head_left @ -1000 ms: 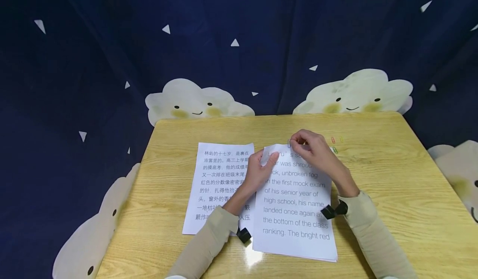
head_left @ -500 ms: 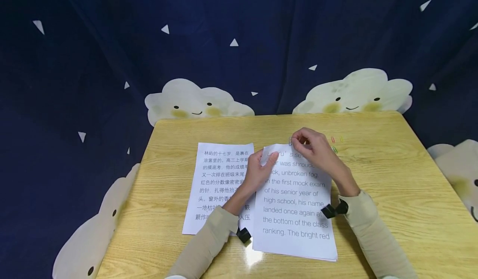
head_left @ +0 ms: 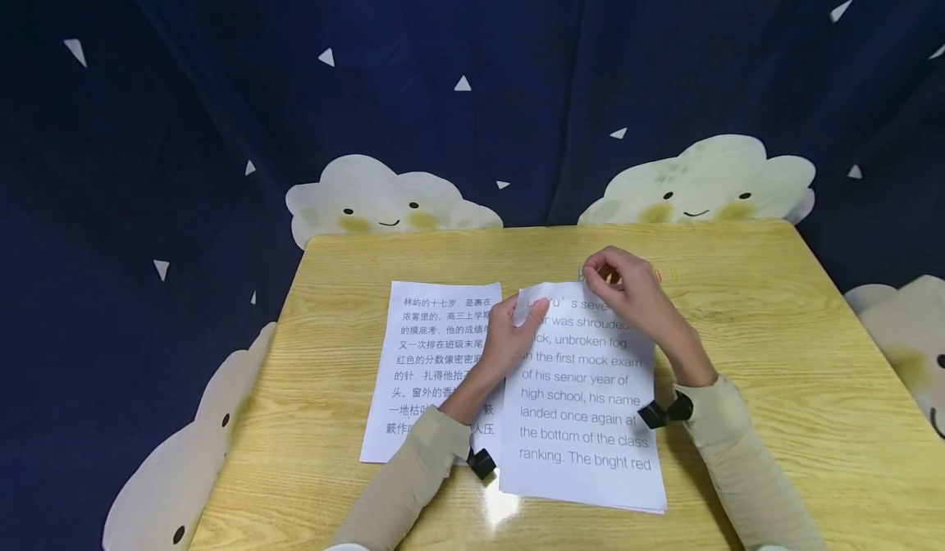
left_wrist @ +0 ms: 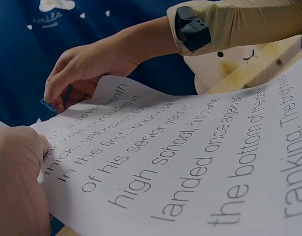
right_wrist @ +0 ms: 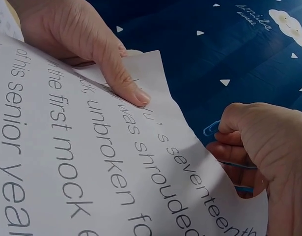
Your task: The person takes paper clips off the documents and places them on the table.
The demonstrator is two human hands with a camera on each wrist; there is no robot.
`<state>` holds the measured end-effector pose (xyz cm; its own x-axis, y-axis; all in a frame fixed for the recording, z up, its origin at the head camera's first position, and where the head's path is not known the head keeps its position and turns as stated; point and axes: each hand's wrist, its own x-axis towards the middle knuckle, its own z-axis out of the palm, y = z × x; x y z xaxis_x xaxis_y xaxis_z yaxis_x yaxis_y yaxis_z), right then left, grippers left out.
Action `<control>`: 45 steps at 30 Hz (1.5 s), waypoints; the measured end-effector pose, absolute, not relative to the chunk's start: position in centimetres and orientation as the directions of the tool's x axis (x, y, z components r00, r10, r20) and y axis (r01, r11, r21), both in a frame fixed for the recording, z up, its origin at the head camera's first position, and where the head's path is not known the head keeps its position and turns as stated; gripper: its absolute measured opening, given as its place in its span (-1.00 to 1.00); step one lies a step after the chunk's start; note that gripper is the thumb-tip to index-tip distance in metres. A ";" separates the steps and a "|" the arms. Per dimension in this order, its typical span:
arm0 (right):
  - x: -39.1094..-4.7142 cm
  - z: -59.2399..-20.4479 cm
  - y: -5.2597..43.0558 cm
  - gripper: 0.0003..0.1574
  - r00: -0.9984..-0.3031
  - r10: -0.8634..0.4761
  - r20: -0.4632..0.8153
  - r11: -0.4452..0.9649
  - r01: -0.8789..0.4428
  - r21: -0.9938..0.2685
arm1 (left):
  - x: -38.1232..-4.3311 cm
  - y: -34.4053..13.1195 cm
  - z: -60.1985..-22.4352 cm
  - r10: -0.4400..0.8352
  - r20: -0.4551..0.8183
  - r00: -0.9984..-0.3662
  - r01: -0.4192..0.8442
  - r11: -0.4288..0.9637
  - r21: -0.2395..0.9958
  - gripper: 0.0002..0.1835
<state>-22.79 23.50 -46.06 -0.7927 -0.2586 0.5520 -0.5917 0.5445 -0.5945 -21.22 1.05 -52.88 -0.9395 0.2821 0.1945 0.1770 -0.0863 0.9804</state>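
My left hand grips the upper left corner of a sheet of paper printed in large English text, its thumb on the printed face. The paper's top edge bends up off the table. Just beyond that edge, my right hand pinches a blue paper clip between thumb and index finger. In the right wrist view the clip stands apart from the paper's edge, one looped end poking out. More blue wire shows among the curled fingers. The left wrist view also has the clip at the right fingertips.
Another printed sheet, in Chinese text, lies to the left, partly under my left forearm. A red clip and a yellow clip lie beyond the right hand on the wooden table. A dark blue curtain hangs behind.
My right hand has shifted slightly away and to the right, taking the blue paper clip farther off the paper's top edge. A green clip is now hidden behind it. The left hand stays put.
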 end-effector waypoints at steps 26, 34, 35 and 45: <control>-23.0 -44.9 26.2 -0.96 -0.818 -0.223 0.530 0.609 -0.541 -0.580 | -21.5 1.1 -53.6 0.290 0.203 -0.935 0.187 -0.083 0.979 -0.66; -22.8 -44.4 27.2 -0.95 -0.827 -0.190 0.529 0.621 -0.519 -0.587 | -21.5 1.1 -53.8 0.251 0.192 -0.949 0.180 -0.071 0.981 -0.70; -22.9 -44.4 27.3 -0.95 -0.827 -0.191 0.529 0.622 -0.519 -0.587 | -21.6 1.1 -53.8 0.247 0.189 -0.950 0.177 -0.069 0.982 -0.70; -23.0 -44.4 28.3 -0.96 -0.836 -0.178 0.519 0.625 -0.504 -0.596 | -21.8 0.9 -54.0 0.234 0.176 -0.956 0.169 -0.051 0.984 -0.66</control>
<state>-22.99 28.25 -44.41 -0.8358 -0.1779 0.5195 -0.5038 0.6249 -0.5965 -21.78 0.85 -54.01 -0.9560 0.2344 0.1764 0.1692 -0.0508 0.9843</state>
